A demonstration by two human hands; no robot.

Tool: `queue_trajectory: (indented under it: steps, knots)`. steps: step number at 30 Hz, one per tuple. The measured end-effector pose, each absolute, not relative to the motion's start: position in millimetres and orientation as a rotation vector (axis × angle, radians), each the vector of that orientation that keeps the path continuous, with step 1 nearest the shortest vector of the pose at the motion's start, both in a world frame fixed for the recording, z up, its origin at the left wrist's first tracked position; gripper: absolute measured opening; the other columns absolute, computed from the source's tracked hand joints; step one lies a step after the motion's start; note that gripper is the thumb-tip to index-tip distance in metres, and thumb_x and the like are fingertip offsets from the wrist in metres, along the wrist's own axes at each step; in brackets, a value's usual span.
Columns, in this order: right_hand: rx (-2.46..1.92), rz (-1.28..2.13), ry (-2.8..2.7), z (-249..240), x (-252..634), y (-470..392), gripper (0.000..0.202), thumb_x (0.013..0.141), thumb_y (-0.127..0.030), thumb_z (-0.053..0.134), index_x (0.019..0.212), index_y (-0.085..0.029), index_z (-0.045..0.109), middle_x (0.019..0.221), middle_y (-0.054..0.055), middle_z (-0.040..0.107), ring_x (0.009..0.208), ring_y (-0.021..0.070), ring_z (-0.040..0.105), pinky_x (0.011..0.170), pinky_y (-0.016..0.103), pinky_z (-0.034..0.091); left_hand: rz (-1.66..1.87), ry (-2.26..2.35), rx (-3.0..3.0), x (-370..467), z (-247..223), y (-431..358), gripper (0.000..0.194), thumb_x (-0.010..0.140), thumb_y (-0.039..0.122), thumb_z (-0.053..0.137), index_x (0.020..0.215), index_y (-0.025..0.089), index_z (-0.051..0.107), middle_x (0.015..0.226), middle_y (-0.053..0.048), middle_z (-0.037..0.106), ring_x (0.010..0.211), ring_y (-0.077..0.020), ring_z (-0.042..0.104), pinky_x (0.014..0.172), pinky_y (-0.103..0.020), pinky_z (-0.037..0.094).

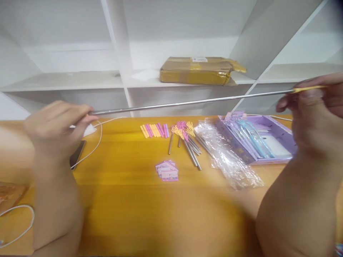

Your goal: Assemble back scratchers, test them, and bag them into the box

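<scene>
Rod, thin, silver-coloured and metallic, spans the gap between the person's two bare hands, raised above the wooden table and slanting slightly up toward the right. The left hand is closed on one end, thumb and fingers pressed together around it. The right hand pinches the yellow plastic end between thumb and fingers, with no visible opening at the grip.

Below the rod, on the glossy orange-brown wooden table, lies the landmark: a loose pile of metal-stemmed scratchers with yellow and pink hand-shaped heads. Just left of the pile is a row of short yellow, pink and purple sticks. Nearer the person than the pile are overlapping pink-and-purple printed cards. Right of the pile, crumpled clear plastic bags spread beside an open purple box containing light-blue and purple items in clear wrap.

Well left of the pile lie a dark phone and a thin white cable. Beyond the pile, a taped brown cardboard box sits on a white shelf.
</scene>
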State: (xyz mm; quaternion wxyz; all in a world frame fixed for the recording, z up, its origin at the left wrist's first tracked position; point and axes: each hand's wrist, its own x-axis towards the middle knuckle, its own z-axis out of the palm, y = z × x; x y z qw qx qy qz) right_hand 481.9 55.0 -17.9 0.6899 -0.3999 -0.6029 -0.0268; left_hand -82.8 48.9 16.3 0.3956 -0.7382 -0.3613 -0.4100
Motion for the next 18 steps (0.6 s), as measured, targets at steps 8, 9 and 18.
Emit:
queue_trajectory:
  steps: [8,9,18]
  knots:
    - [-0.872,-0.021,-1.590,-38,346,45,0.013,0.109,-0.030,0.052,0.103,-0.024,0.062,0.091,0.001,0.060,0.064,0.0106,0.058,0.064,0.030,0.048,-0.987,-0.990,-2.076,0,-29,39,0.020,0.104,0.040,0.063,0.105,0.024,0.075,0.083,-0.001,0.075,0.077,-0.0169,0.067,0.063,-0.029,0.041]
    - [-0.907,-0.043,-1.720,-43,328,39,0.015,0.110,-0.024,0.047,0.105,-0.024,0.061,0.091,0.001,0.060,0.068,0.0120,0.058,0.069,0.031,0.050,-1.016,-0.984,-2.141,13,-38,36,0.019,0.105,0.038,0.062,0.104,0.023,0.074,0.084,-0.002,0.076,0.077,-0.0169,0.068,0.064,-0.029,0.041]
    - [-1.283,0.142,-2.222,-41,305,14,0.020,0.110,-0.020,0.040,0.101,-0.020,0.058,0.102,0.007,0.064,0.076,0.0173,0.058,0.067,0.030,0.040,-0.776,-1.381,-2.577,53,-70,29,0.030,0.109,0.044,0.051,0.112,0.026,0.075,0.096,-0.002,0.078,0.079,-0.0167,0.070,0.062,-0.029,0.038]
